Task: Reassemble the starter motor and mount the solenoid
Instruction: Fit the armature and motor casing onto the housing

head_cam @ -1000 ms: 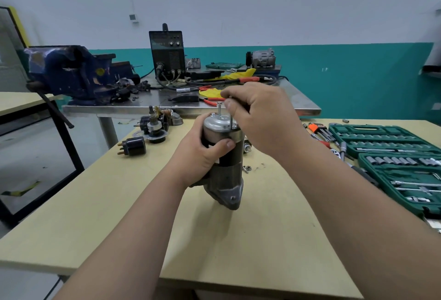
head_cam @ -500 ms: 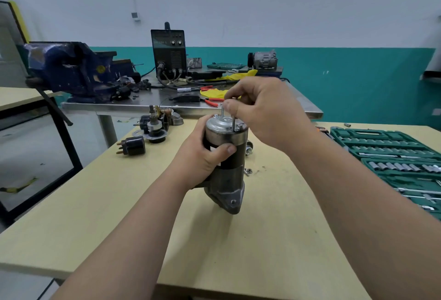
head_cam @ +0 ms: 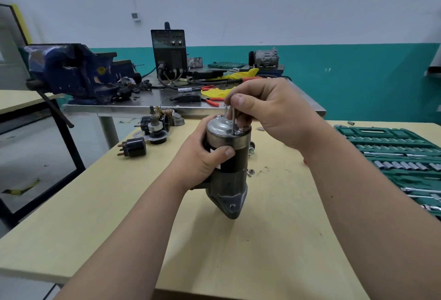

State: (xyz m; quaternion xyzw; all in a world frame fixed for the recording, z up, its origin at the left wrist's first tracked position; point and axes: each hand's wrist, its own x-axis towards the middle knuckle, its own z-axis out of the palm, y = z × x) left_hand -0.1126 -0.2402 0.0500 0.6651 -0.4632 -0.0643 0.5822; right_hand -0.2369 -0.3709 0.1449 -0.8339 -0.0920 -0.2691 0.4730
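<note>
The starter motor [head_cam: 232, 170] stands upright on the wooden table [head_cam: 262, 240], silver end cap up, cast nose down. My left hand [head_cam: 202, 156] wraps around its dark body from the left. My right hand [head_cam: 269, 111] is above the cap, its fingers pinched on a long through bolt [head_cam: 233, 120] that sticks up from the cap's right side. A second bolt rises just behind it. A black cylindrical solenoid [head_cam: 134, 147] lies on the table to the left, terminals pointing left. More motor parts [head_cam: 156, 125] sit behind it.
A green socket set case [head_cam: 396, 156] lies open at the right. Small nuts [head_cam: 250, 172] lie beside the motor. Behind stands a steel bench [head_cam: 143, 106] with a blue vise [head_cam: 71, 70], a black welder box [head_cam: 169, 51], pliers and cables.
My right hand has lifted slightly and shifted its grip on the bolt above the cap. The motor stays upright in my left hand. The camera moved a little closer.
</note>
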